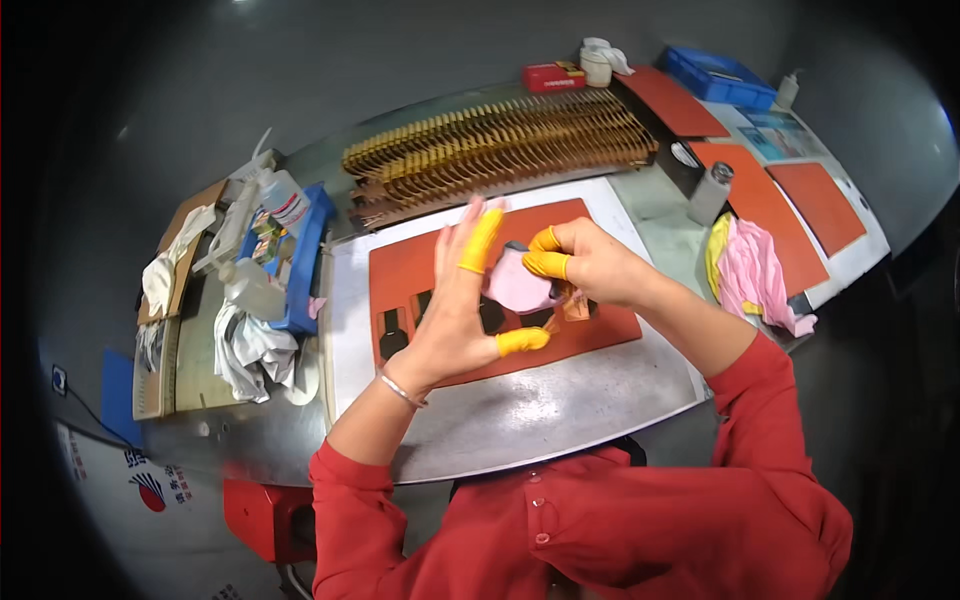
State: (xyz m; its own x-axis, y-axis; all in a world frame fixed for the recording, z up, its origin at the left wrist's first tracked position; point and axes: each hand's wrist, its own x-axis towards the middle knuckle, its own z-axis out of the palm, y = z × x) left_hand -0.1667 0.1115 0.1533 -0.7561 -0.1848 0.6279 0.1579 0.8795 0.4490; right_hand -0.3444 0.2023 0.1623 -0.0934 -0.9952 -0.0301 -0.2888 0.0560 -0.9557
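Note:
My left hand (448,305), with yellow finger cots on thumb and forefinger, is spread wide beside a small pink cloth (520,288). Yellow cots also cover fingertips of my right hand (590,262), which is closed in a pinch on the cloth. A dark edge shows at the cloth's top and right side; what it belongs to is mostly hidden. Below both hands lies an orange-red mat (410,262). Several small dark flat pieces lie along its near part, one dark piece (393,338) at the left, others partly covered by my hands.
Behind the mat stands a long slotted brown rack (500,145). At the left are a blue bin (305,265) with bottles and a white cloth (255,350). To the right are a grey flask (711,193), a pink cloth bundle (755,270) and orange-red sheets (760,200).

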